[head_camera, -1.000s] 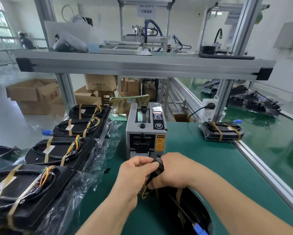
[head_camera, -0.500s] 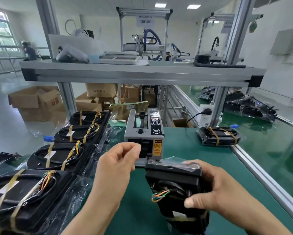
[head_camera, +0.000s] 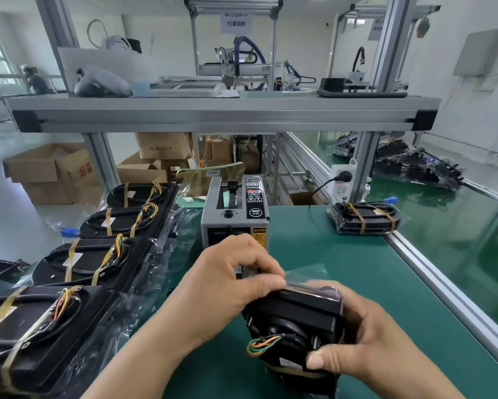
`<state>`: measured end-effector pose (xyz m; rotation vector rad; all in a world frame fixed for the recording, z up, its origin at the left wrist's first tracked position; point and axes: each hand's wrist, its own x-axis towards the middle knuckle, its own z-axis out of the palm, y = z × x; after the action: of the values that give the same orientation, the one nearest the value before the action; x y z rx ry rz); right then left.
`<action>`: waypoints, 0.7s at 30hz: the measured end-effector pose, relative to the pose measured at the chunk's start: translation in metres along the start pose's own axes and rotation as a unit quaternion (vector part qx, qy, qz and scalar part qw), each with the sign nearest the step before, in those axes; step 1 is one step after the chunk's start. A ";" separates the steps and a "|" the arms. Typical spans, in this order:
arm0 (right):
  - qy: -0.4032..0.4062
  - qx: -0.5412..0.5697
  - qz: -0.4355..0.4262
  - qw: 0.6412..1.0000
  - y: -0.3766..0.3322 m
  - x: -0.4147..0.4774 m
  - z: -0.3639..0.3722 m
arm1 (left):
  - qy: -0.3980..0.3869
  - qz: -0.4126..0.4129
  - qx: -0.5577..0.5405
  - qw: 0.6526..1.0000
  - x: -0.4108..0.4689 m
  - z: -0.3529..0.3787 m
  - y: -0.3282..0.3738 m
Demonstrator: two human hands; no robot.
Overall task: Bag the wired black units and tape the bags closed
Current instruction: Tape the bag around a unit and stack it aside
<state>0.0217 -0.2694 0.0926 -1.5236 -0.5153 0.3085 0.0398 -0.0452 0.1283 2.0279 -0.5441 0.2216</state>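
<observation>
Wired black unit (head_camera: 296, 321), already inside its clear bag (head_camera: 306, 274), held low over the near part of the green bench mat (head_camera: 342, 254), right of centre and just in front of the tape dispenser (head_camera: 236, 214). Its coloured wires (head_camera: 259, 345) face the viewer through the plastic.

Right hand (head_camera: 368, 349): wrapped around the right side of the unit, thumb on the near face, carrying its weight. Left hand (head_camera: 230, 283): fingers curled at the unit's far upper edge, thumb and forefinger pinching the loose mouth of the bag where it stands up as a transparent flap. Whether a strip of tape is already between those fingertips cannot be made out, since the hand covers the dispenser's outlet.

Left of the dispenser: a row of unbagged units (head_camera: 98, 263), cables strapped down with tan tape, lying on loose plastic. Far right, near the bench edge: one sealed unit (head_camera: 365, 218).

Step in hand, as judged: closing the bag, that is, folding the flap flat against the casing ready for sealing. The next move calls for keeping the fold tight with one hand while tape from the dispenser is laid across flap and body, pressed down without creasing or trapping the wires.
</observation>
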 end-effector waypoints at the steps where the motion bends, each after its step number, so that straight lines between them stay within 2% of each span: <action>1: -0.012 -0.009 0.001 1.000 -0.003 -0.001 0.002 | -0.008 0.004 -0.003 1.000 0.002 -0.002 0.001; 4: -0.025 -0.065 0.001 0.998 -0.006 -0.001 0.005 | -0.028 0.029 0.017 0.999 0.008 -0.005 0.003; 11: -0.022 -0.117 0.011 0.993 -0.009 -0.003 0.008 | 0.005 0.044 -0.035 0.998 0.019 -0.004 0.006; 12: -0.012 -0.114 0.009 0.993 -0.008 -0.005 0.006 | 0.024 0.032 -0.057 0.998 0.019 -0.004 0.002; 14: 0.031 -0.095 0.003 0.995 -0.005 -0.009 0.002 | 0.120 -0.036 -0.108 0.986 0.023 -0.006 -0.012; 16: 0.109 -0.072 -0.005 0.991 0.003 -0.012 0.000 | 0.231 -0.170 -0.159 0.945 0.027 -0.005 -0.035; 17: 0.147 -0.076 -0.013 0.986 0.008 -0.014 0.000 | 0.259 -0.244 -0.201 0.913 0.028 -0.002 -0.047; 19: 0.188 -0.083 -0.031 0.978 0.015 -0.016 0.005 | 0.265 -0.349 -0.292 0.850 0.031 0.007 -0.068; 21: 0.200 -0.074 -0.043 0.976 0.017 -0.017 0.011 | 0.254 -0.403 -0.354 0.805 0.035 0.016 -0.084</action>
<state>0.0043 -0.2678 0.0734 -1.6493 -0.2875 -0.1086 0.1086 -0.0344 0.0675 1.2196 0.5376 0.0168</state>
